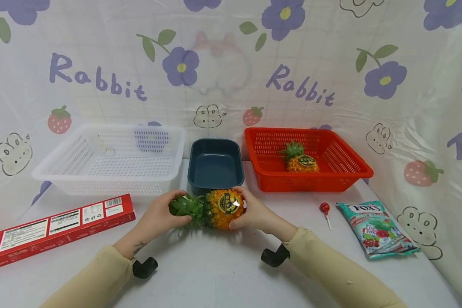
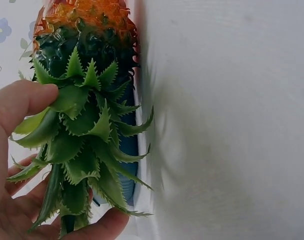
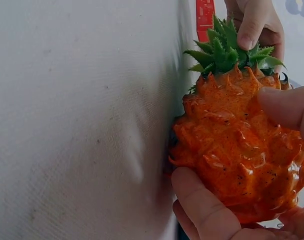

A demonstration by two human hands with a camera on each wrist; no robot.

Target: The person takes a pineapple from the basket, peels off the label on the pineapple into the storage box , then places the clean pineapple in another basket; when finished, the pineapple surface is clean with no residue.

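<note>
Head view: left fingers (image 1: pixel 178 220) and right fingers (image 1: pixel 239 221), curled wide, grip a pineapple (image 1: pixel 215 211)

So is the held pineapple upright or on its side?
On its side: the left hand grips its leafy crown, the right hand its orange body.

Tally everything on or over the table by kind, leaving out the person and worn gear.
Pineapples: 2 (held pineapple; second pineapple in the red basket)
Baskets: 2 (red basket; white basket)
Dark blue tub: 1
Long red box: 1
Lollipop: 1
FOX'S bag: 1
Total: 8
</note>
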